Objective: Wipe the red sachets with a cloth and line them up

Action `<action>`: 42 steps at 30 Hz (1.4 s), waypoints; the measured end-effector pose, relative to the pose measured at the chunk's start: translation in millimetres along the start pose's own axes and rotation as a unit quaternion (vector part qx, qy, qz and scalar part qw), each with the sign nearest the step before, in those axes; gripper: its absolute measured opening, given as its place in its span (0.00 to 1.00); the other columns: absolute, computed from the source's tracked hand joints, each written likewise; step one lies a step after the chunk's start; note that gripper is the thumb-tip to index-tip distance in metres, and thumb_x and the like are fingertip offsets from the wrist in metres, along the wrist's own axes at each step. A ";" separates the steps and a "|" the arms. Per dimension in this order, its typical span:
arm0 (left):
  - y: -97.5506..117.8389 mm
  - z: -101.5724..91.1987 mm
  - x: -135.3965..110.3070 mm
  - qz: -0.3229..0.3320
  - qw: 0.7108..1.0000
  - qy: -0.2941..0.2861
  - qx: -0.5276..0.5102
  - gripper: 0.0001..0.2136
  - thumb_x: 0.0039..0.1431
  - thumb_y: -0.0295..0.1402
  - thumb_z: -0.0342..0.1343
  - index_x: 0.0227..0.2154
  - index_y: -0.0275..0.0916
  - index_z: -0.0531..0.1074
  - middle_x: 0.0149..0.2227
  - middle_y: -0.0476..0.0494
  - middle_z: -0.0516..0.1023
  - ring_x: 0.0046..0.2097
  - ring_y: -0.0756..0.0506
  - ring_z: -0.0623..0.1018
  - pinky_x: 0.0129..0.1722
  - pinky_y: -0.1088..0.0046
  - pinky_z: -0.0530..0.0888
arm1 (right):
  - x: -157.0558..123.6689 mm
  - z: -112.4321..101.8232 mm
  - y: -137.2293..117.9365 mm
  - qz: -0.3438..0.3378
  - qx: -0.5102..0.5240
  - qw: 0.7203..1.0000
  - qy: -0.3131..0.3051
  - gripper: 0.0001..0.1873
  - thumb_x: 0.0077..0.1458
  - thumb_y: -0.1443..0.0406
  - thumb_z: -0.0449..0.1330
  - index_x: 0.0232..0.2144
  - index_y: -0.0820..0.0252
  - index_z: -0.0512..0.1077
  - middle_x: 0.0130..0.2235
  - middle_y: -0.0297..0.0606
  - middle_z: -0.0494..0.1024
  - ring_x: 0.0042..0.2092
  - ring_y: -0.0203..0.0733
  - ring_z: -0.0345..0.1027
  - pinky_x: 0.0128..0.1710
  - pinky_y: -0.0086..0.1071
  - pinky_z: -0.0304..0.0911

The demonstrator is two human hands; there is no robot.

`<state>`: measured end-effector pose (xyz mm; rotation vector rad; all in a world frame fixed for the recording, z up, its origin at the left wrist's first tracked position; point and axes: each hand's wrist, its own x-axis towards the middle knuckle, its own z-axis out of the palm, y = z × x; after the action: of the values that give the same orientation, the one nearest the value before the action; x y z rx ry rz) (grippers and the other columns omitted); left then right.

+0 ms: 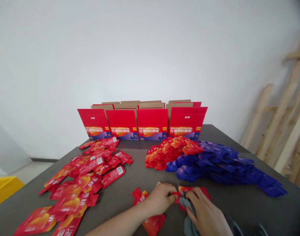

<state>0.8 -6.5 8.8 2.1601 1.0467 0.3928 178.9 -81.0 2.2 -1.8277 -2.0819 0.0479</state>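
My left hand [159,197] is closed in a pinch on the edge of a red sachet [189,190] near the table's front. My right hand [205,213] lies over the same sachet with its fingers curled on a grey cloth [189,223]. Another red sachet [152,223] lies under my left wrist. A loose spread of red sachets [86,177] covers the left of the dark table [135,193]. Right of centre sit a heap of red-orange sachets [169,150] and a bigger heap of blue sachets [218,164].
A row of open red cartons [142,126] stands along the table's far edge against a white wall. A yellow crate [3,190] sits on the floor at the left. Wooden frames [285,131] lean at the right.
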 end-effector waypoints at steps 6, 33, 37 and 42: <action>-0.9 -4.1 1.2 -0.001 1.000 -0.020 -0.001 0.08 0.58 0.32 0.52 0.26 0.37 0.71 0.29 0.53 0.73 0.34 0.51 0.71 0.50 0.71 0.61 | -6.4 -1.1 60.9 0.080 -0.062 0.994 0.040 0.10 0.58 0.64 0.50 0.40 0.57 0.68 0.40 0.40 0.71 0.38 0.42 0.72 0.34 0.33 0.64; 0.3 -19.2 0.5 0.318 0.878 -0.037 0.356 0.05 0.63 0.33 0.50 0.33 0.40 0.69 0.36 0.46 0.72 0.39 0.48 0.70 0.36 0.71 0.63 | 15.9 -1.5 -8.5 -0.019 -0.043 0.999 0.000 0.09 0.53 0.68 0.53 0.36 0.51 0.70 0.40 0.34 0.70 0.35 0.37 0.70 0.29 0.28 0.62; -2.2 -20.9 0.5 0.313 0.885 -0.037 0.341 0.05 0.64 0.33 0.50 0.35 0.41 0.69 0.38 0.47 0.73 0.40 0.48 0.71 0.37 0.71 0.63 | 9.9 0.9 21.5 0.020 -0.079 0.997 0.005 0.10 0.56 0.67 0.51 0.40 0.53 0.69 0.40 0.37 0.71 0.37 0.39 0.71 0.31 0.29 0.62; 0.0 -24.0 -0.1 0.300 0.910 -0.035 0.285 0.03 0.63 0.31 0.50 0.35 0.41 0.68 0.45 0.47 0.75 0.46 0.46 0.71 0.42 0.70 0.62 | -1.9 -10.3 80.8 0.075 -0.089 0.992 0.037 0.11 0.57 0.65 0.49 0.37 0.56 0.71 0.39 0.41 0.73 0.37 0.41 0.72 0.34 0.32 0.64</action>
<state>-12.0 4.4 26.0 2.9985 0.4513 0.2979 259.0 -72.3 -10.1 -2.0555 -1.9500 -0.1703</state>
